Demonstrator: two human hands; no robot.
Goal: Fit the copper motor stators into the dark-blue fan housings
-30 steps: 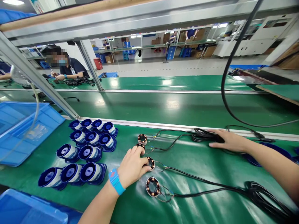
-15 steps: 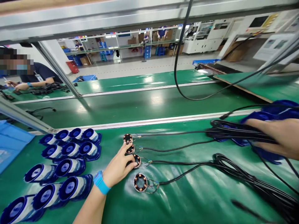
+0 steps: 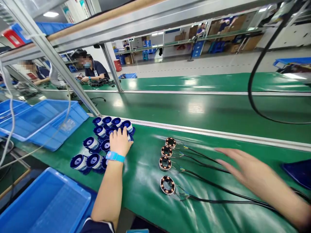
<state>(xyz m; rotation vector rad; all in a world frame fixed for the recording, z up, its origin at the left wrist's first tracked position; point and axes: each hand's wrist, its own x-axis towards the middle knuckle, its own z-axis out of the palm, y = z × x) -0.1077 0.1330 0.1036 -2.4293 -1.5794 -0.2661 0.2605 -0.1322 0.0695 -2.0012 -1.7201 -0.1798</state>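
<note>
My left hand [image 3: 120, 142], with a blue band at the wrist, reaches over the right side of a group of blue-and-white motor housings [image 3: 91, 144]. Its fingers are spread above a housing partly hidden below them; whether they touch it I cannot tell. Several ring-shaped stator coils [image 3: 167, 185] with copper windings lie in a column at the middle of the green table. Thin wires join them to black cables [image 3: 213, 183] running right. Over these cables hovers my right hand [image 3: 247, 173], slightly blurred, fingers stretched out and holding nothing visible.
Blue plastic bins [image 3: 48, 197] stand at the left and lower left. A metal post [image 3: 65, 61] and an overhead rail frame the bench. A black cable [image 3: 252, 87] hangs at the upper right. A dark blue item [image 3: 297, 171] lies at the right edge. Co-workers sit across at left.
The view has swung left. My left hand has gone from the stator coils to the motor housings. My right hand has let go of the black cable bundle and moved toward the coils.
</note>
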